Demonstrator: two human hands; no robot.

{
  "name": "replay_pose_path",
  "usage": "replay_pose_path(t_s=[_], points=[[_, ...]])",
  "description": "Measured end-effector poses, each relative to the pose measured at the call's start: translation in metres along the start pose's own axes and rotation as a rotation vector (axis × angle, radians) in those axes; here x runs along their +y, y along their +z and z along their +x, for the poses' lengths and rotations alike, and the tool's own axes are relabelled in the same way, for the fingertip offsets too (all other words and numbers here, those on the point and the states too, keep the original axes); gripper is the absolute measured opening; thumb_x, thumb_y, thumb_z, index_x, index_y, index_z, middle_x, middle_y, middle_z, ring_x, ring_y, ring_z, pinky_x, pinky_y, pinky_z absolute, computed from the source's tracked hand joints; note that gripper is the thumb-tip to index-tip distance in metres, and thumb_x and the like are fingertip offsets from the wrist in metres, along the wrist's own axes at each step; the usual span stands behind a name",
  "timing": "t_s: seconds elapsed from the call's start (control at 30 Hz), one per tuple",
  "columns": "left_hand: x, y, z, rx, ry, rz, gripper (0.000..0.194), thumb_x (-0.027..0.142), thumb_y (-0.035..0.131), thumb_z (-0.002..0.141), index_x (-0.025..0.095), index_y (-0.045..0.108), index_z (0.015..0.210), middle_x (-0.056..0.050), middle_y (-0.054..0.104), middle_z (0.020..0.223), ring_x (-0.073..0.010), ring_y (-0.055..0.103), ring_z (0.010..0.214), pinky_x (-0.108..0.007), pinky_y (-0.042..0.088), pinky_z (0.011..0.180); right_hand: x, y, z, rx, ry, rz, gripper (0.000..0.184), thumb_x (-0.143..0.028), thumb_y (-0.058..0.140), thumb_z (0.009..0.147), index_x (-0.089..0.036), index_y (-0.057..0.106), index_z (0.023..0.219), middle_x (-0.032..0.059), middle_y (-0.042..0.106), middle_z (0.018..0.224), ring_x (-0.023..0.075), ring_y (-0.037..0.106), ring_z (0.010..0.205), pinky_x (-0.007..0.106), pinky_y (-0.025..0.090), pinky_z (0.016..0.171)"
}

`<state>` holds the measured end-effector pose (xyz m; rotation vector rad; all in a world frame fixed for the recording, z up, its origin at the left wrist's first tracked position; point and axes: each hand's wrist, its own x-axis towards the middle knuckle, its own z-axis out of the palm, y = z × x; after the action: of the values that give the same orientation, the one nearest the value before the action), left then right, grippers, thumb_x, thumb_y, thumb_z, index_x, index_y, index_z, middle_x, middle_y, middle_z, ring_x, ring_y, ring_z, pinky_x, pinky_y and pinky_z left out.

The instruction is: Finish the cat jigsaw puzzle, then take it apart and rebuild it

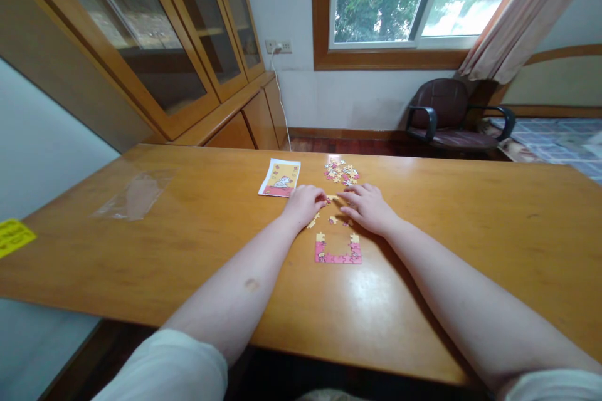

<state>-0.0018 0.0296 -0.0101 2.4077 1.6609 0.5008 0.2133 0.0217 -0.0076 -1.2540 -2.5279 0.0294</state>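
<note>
My left hand rests on the table with its fingers curled together, their tips on a yellow and pink puzzle piece. Across from it, my right hand has its fingers spread, the index tip close to the same piece. Loose puzzle pieces lie just below, between the hands. Nearer to me is a joined pink and yellow U-shaped puzzle border. Beyond the hands sits a heap of puzzle pieces. A picture card with a white animal lies beside my left hand.
A clear plastic bag lies on the left of the wooden table. A yellow label shows at the left edge. Behind the table stand a glass-doored cabinet and a dark armchair below a window.
</note>
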Motion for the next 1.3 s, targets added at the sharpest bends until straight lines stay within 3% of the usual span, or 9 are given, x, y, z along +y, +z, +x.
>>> replay_pose_path(t_s=[0.1, 0.23, 1.3], points=[[0.0, 0.002, 0.0, 0.022, 0.013, 0.002, 0.013, 0.033, 0.064, 0.081, 0.024, 0.07, 0.089, -0.003, 0.067, 0.093, -0.0188, 0.057, 0.09, -0.031, 0.042, 0.084, -0.006, 0.004, 0.0, -0.067, 0.019, -0.08, 0.05, -0.055, 0.043, 0.09, -0.031, 0.052, 0.133, 0.009, 0.042, 0.144, 0.0317, 0.039, 0.124, 0.048, 0.028, 0.101], [0.001, 0.003, 0.001, 0.017, 0.0, -0.002, 0.015, 0.034, 0.063, 0.082, 0.025, 0.071, 0.091, -0.004, 0.065, 0.095, -0.019, 0.056, 0.092, -0.032, 0.042, 0.087, -0.005, 0.008, 0.0, -0.114, 0.053, -0.118, 0.054, -0.059, 0.039, 0.09, -0.033, 0.048, 0.136, 0.0093, 0.03, 0.151, 0.034, 0.028, 0.135, 0.053, 0.018, 0.108], [0.004, -0.001, -0.001, -0.008, -0.032, -0.003, 0.015, 0.034, 0.063, 0.082, 0.024, 0.071, 0.089, -0.005, 0.065, 0.096, -0.0205, 0.056, 0.094, -0.034, 0.043, 0.088, 0.001, 0.012, -0.002, -0.135, -0.022, -0.032, 0.051, -0.06, 0.038, 0.09, -0.037, 0.049, 0.135, 0.0068, 0.032, 0.151, 0.0342, 0.027, 0.135, 0.056, 0.018, 0.108]])
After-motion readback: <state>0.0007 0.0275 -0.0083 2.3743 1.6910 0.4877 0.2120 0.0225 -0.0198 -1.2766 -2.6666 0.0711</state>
